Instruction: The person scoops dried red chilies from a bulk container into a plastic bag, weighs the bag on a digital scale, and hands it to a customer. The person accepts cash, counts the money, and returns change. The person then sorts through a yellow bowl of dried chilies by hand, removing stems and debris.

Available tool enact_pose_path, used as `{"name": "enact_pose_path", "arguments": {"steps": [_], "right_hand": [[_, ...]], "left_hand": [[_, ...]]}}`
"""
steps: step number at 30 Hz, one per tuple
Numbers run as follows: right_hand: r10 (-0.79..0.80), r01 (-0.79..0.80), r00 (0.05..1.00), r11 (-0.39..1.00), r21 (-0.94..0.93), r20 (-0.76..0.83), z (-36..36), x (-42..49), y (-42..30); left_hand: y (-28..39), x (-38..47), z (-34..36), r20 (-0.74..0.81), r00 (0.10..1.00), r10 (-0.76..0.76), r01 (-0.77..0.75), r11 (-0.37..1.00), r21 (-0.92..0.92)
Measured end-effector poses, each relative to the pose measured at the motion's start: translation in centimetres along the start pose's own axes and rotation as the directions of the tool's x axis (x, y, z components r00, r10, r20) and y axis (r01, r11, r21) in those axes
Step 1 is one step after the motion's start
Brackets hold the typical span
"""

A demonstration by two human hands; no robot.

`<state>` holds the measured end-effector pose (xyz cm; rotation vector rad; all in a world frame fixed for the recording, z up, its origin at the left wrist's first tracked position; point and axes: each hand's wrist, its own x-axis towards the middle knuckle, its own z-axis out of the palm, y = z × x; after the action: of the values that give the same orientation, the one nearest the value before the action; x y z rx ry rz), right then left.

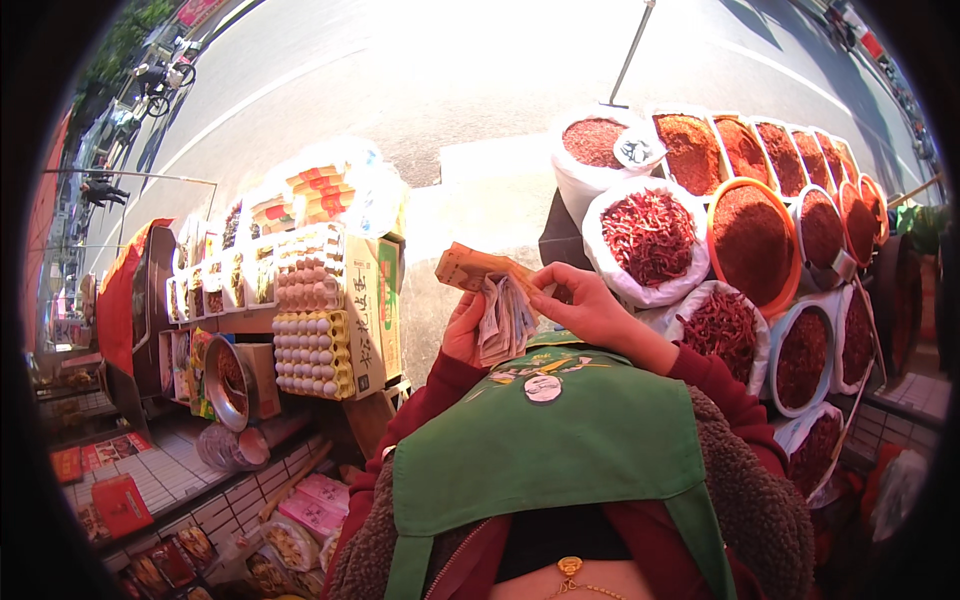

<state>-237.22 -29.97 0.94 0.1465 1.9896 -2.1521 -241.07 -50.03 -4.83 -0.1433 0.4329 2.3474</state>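
Note:
A folded wad of banknotes (pixel 506 319) is gripped in my left hand (pixel 463 328), fanned slightly downward in front of the green apron (pixel 547 442). My right hand (pixel 574 300) pinches the right end of an orange-brown banknote (pixel 474 268), which lies across the top of the wad and sticks out to the left. Both hands are close together at chest height, nearly touching around the money. Part of my left fingers is hidden behind the notes.
On the right stand a sack of dried red chillies (pixel 649 236) and an orange-rimmed tub of chilli flakes (pixel 752 244), among several others. Egg trays (pixel 311 352) are stacked beside a cardboard box (pixel 364 315) on the left. A metal bowl (pixel 227 382) stands tilted farther left.

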Motion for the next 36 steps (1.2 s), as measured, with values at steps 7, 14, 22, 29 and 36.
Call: {"name": "enact_pose_path", "arguments": {"steps": [7,14,22,29,36], "right_hand": [[-0.455,0.330,0.882,0.779,-0.533,-0.119,0.3,0.4,0.1],[-0.555,0.493,0.828,0.659,-0.568,0.074,-0.1,1.0,-0.6],[-0.331,0.325,0.942,0.868,-0.374,0.051,0.0,0.7,-1.1],[-0.394,0.397,0.914,0.814,-0.424,0.099,-0.4,1.1,-0.7],[-0.434,0.438,0.895,0.804,-0.401,0.108,-0.6,1.6,0.0]], "left_hand": [[0.0,0.1,0.7,0.029,0.999,-0.025,0.024,0.999,0.024],[0.1,0.1,-0.4,-0.019,1.000,0.011,-0.011,1.000,0.004],[0.2,0.3,0.0,-0.023,1.000,0.011,-0.010,1.000,0.010],[0.2,0.8,-1.0,-0.020,1.000,-0.015,0.016,1.000,0.026],[0.2,0.9,-1.0,-0.062,0.998,0.016,-0.018,0.999,-0.036]]}}
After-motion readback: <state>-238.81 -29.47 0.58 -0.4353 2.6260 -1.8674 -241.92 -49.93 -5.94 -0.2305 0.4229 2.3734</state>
